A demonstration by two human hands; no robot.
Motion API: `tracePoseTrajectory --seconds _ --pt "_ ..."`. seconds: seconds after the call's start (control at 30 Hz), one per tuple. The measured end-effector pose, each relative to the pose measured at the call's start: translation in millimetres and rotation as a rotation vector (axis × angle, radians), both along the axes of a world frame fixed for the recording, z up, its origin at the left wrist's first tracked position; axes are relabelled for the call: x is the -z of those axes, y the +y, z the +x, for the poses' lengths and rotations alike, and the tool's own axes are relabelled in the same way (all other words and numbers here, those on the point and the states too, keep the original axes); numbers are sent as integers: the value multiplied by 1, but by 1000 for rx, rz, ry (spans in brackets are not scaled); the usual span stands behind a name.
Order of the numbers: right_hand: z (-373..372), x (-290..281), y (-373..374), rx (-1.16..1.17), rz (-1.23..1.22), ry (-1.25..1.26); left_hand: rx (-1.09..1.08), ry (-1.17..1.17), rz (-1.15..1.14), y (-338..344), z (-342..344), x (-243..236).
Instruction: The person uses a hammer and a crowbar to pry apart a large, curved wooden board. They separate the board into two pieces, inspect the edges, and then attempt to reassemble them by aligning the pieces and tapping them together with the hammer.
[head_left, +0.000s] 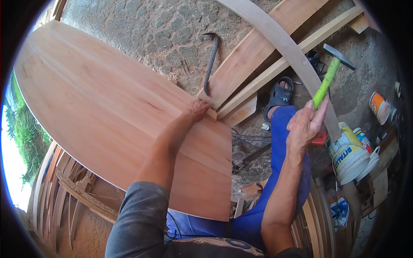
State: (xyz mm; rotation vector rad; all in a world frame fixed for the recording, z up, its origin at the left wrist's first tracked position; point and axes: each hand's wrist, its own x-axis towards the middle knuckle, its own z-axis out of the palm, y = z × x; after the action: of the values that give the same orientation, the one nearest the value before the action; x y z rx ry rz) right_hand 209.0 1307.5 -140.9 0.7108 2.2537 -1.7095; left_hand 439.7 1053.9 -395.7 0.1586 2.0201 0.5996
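A large rounded panel of reddish wood (99,103) fills the left and middle of the view. My left hand (197,109) rests at its far right corner, fingers pressed on the edge beside a small wood block (211,114). My right hand (306,124) is raised to the right, closed around the bright green handle of a hammer (330,74) whose dark steel head points up and right. My blue-trousered leg (279,142) and a dark sandal (280,95) lie between the two hands.
A black crowbar (211,62) lies on the stone floor beyond the panel. Long planks (254,51) and a curved pale strip (292,53) cross the upper right. Paint buckets and cans (349,152) stand at right. Wood strips (64,189) pile at lower left.
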Motion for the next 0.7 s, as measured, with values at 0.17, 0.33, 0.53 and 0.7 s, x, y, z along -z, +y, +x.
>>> tracePoseTrajectory --seconds 0.17,0.33,0.53,0.7 --pt "79 41 -1 26 -193 -446 -29 -62 -165 28 -29 -61" --pt "138 59 -7 -195 -10 -573 -64 95 -477 75 -13 -62" --pt "154 71 -4 -305 1 -520 19 -113 -376 24 -44 -68" --pt "175 81 1 -335 31 -540 14 -80 -399 -20 -38 -71"
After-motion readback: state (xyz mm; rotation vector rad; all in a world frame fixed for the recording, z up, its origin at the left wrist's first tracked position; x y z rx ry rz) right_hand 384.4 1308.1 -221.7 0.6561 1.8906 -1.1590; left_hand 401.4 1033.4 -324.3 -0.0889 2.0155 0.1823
